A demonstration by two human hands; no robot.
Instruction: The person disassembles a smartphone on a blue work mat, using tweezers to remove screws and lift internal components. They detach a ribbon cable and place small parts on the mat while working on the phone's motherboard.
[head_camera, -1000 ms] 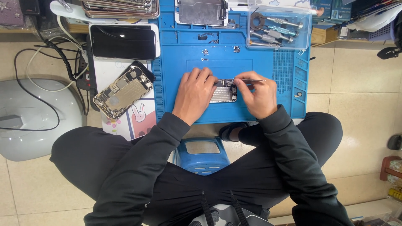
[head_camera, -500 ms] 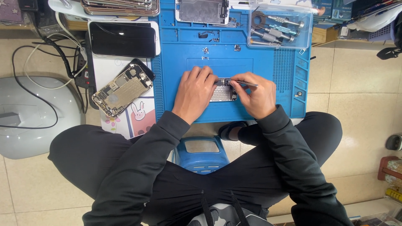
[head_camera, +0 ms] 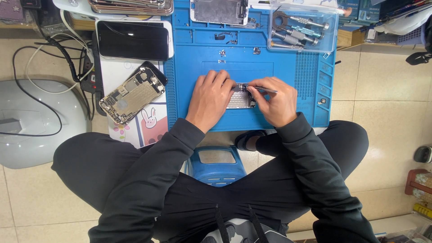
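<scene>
Head view looks straight down on a blue repair mat (head_camera: 288, 67), and both my hands meet near its middle. My left hand (head_camera: 210, 100) lies flat, fingers spread and curled over the left edge of a small grey phone part (head_camera: 240, 100), pressing it to the mat rather than gripping it. My right hand (head_camera: 275, 102) is closed in a pinch around thin metal tweezers (head_camera: 260, 89), whose tips touch the top edge of the part at about 12 o'clock of it. That part sits between my two hands, touching both.

At 9 o'clock from my left hand, off the mat, an opened phone body (head_camera: 131, 95) lies tilted on a white sheet. At 11 o'clock a dark phone screen (head_camera: 133, 40) rests face up. At 1 o'clock from my right hand stands a clear box of screwdrivers (head_camera: 300, 28).
</scene>
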